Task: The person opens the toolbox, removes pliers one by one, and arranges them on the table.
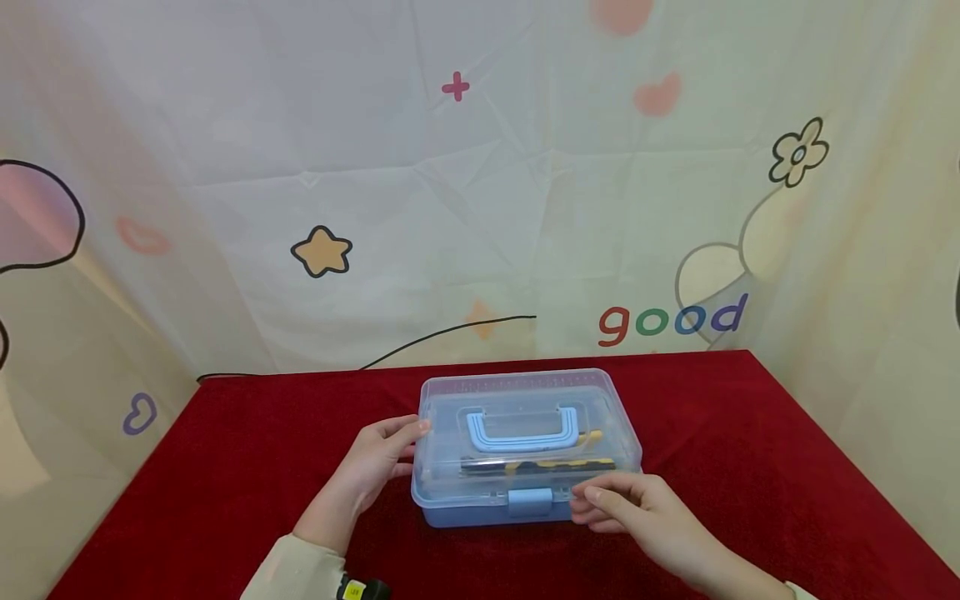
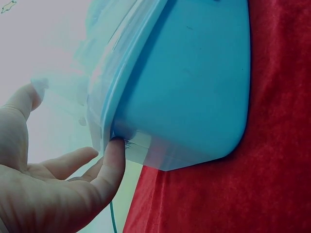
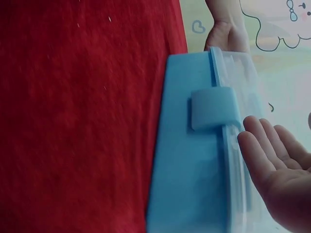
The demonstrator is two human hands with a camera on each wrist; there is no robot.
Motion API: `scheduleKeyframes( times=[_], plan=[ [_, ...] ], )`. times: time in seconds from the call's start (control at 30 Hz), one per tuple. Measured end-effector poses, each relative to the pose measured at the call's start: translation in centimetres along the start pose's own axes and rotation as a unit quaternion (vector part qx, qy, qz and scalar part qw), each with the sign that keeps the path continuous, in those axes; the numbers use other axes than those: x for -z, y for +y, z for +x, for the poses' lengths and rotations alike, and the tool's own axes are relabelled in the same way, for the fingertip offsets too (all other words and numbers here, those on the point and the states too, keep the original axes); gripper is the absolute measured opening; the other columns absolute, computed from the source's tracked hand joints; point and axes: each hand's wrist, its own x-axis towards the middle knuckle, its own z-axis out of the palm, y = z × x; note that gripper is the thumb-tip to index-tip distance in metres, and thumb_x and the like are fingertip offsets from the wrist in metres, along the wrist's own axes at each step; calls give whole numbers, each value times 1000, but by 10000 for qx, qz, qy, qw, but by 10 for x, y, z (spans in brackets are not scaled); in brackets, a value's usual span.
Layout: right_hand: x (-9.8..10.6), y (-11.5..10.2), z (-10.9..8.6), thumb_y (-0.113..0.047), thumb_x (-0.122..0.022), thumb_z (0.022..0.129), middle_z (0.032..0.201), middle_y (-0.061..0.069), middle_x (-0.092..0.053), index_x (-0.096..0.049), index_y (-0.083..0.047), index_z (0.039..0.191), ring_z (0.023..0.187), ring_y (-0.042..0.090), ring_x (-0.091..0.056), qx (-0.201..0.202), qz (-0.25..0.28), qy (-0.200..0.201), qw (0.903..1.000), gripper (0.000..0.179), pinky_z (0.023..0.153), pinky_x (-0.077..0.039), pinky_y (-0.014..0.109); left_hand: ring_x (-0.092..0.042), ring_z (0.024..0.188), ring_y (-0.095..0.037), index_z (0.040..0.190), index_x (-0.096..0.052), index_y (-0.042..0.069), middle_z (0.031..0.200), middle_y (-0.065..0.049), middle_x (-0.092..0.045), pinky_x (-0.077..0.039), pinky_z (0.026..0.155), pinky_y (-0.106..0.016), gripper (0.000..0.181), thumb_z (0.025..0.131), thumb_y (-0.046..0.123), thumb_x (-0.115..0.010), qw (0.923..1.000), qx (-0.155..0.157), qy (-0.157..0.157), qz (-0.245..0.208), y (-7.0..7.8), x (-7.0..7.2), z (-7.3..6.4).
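A plastic storage box [image 1: 467, 515] with a light-blue base and a clear lid [image 1: 442, 433] sits in the middle of the cloth. The lid lies down over the base, with a blue handle [image 1: 522, 446] folded flat on top and a blue latch [image 3: 214, 108] at the front. Long yellow-and-black items [image 1: 558, 468] show through the lid. My left hand [image 1: 381, 454] holds the box's left edge, thumb over the lid and a fingertip [image 2: 115, 145] under its rim. Beside the latch, at the front right, my right hand [image 1: 637, 508] has its fingers loosely bent with nothing between them.
A dark red cloth [image 1: 262, 467] covers the table around the box. Behind it hangs a pale printed curtain [image 1: 375, 167], which also comes down along both sides. A dark device with a yellow label [image 1: 354, 590] is on the left wrist.
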Motion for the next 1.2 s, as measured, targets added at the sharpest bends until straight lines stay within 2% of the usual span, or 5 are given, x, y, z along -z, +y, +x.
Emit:
scheduleKeyframes(
  times=[0.2, 0.43, 0.73, 0.9, 1.2],
  plan=[
    [-6, 9, 6, -32, -48, 98, 112, 19, -67, -53, 10, 124, 102, 27, -66, -732, 568, -86, 9957, 50, 87, -55, 39, -62, 99, -21, 135, -48, 6, 125, -14, -58, -56, 84, -35, 69, 83, 48, -65, 10000, 27, 18, -18, 0, 0, 0],
    [-13, 19, 11, -35, -45, 98, 114, 19, -66, -50, 11, 125, 101, 23, -66, -1165, 987, -258, 9879, 54, 87, -55, 39, -62, 98, -20, 136, -48, 7, 125, -14, -58, -56, 83, -35, 69, 84, 48, -65, 10000, 60, 25, -24, 0, 0, 0],
    [-23, 33, 15, -47, -49, 94, 118, 22, -63, -39, 18, 131, 101, 24, -67, -1869, 1431, -1, 9719, 76, 87, -55, 42, -62, 97, -20, 135, -49, 7, 123, -13, -59, -56, 83, -35, 67, 84, 47, -65, 10000, 15, 14, -47, 0, -1, 0],
    [-29, 36, 18, -47, -52, 93, 117, 20, -63, -34, 18, 133, 103, 25, -66, -1945, 1837, 107, 9635, 79, 89, -54, 43, -62, 97, -20, 135, -48, 7, 123, -13, -59, -56, 84, -35, 67, 84, 47, -65, 10000, 27, 14, -47, 0, -1, 0],
    [-37, 40, 24, -49, -55, 90, 115, 18, -64, -29, 20, 133, 103, 25, -65, -2154, 2139, 156, 9527, 86, 90, -53, 44, -63, 96, -20, 135, -48, 6, 122, -13, -60, -56, 83, -34, 67, 84, 46, -65, 10000, 21, 10, -89, -1, -1, 1]
  ],
)
